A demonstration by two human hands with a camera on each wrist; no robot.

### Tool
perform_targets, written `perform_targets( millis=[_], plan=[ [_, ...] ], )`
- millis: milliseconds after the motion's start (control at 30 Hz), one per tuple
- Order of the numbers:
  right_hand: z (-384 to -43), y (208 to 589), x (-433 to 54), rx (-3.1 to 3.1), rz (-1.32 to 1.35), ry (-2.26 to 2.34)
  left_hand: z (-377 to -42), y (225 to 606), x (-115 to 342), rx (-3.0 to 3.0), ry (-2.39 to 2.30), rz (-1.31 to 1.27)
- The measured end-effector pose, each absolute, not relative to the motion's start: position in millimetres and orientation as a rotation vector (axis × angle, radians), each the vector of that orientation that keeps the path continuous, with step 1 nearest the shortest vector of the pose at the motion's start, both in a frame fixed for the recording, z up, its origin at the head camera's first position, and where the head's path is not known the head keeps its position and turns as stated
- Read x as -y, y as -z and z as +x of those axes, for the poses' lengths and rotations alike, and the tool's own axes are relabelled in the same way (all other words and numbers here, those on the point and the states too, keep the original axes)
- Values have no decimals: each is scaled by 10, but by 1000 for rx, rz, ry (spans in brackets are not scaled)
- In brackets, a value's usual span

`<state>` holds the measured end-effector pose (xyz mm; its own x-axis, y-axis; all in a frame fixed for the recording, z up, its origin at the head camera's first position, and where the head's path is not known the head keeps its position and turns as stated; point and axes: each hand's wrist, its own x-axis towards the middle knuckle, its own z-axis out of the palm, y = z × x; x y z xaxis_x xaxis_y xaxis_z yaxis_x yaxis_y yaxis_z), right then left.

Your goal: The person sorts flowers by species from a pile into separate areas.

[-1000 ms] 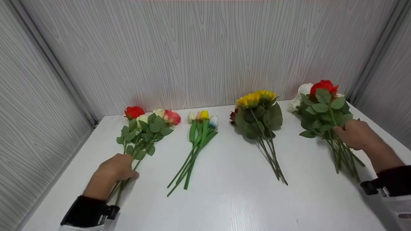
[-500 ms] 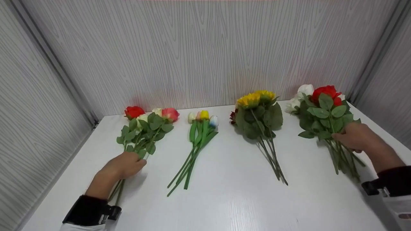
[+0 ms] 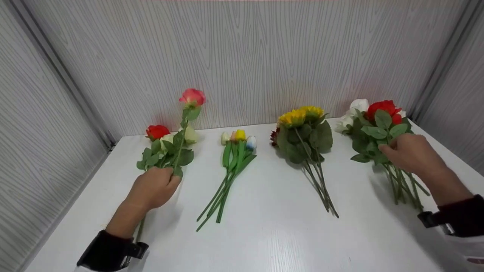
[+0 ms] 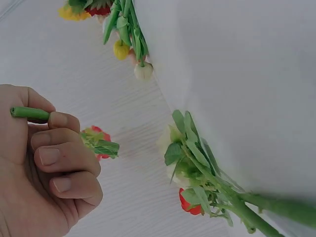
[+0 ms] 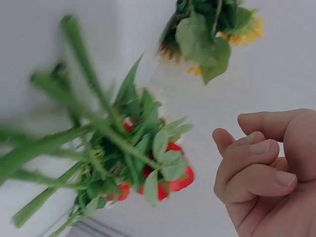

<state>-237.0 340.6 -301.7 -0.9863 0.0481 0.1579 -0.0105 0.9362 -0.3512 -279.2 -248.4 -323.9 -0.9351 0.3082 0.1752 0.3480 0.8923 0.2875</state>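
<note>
My left hand (image 3: pixel 153 188) pinches the green stem (image 4: pixel 28 113) of a pink rose (image 3: pixel 193 96) between thumb and forefinger. The bloom stands up above the left bunch of roses (image 3: pixel 153 160), which has red and cream heads and lies on the table. Over the stems of the right bunch hovers my right hand (image 3: pixel 418 154). In the right wrist view, its thumb and forefinger are apart, the other fingers are loosely bent, and nothing is between them. That bunch carries a red rose (image 3: pixel 383 111) and white blooms (image 3: pixel 358 105).
Tulips (image 3: pixel 236 162) with green stems lie left of the middle on the white table (image 3: pixel 272 234). Right of them is a bunch of sunflowers (image 3: pixel 302 117) with a dark red bloom. Pale wood-grain panels (image 3: pixel 242 60) rise behind and at both sides.
My left hand has moved up and right, raising the pink rose from the left bunch. On the right, the red rose has dropped slightly and my right hand has come off its stem.
</note>
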Motion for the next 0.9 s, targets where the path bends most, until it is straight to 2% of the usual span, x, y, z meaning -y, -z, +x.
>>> perform_targets(
  millis=[300,600,733,900],
  plan=[
    [-2179,2856,-2790,2884,141,-662,-2543,3204,2104,2673,349,-760],
    [-1888,2883,-2177,2864,414,-837,-2177,3204,1704,2443,270,-1040],
    [-1778,2935,-1959,2868,627,-1142,-1968,3216,1524,2347,248,-1145],
    [-1651,3059,-1721,2697,1079,-1734,-1734,3245,1354,2188,213,-1308]
  ],
)
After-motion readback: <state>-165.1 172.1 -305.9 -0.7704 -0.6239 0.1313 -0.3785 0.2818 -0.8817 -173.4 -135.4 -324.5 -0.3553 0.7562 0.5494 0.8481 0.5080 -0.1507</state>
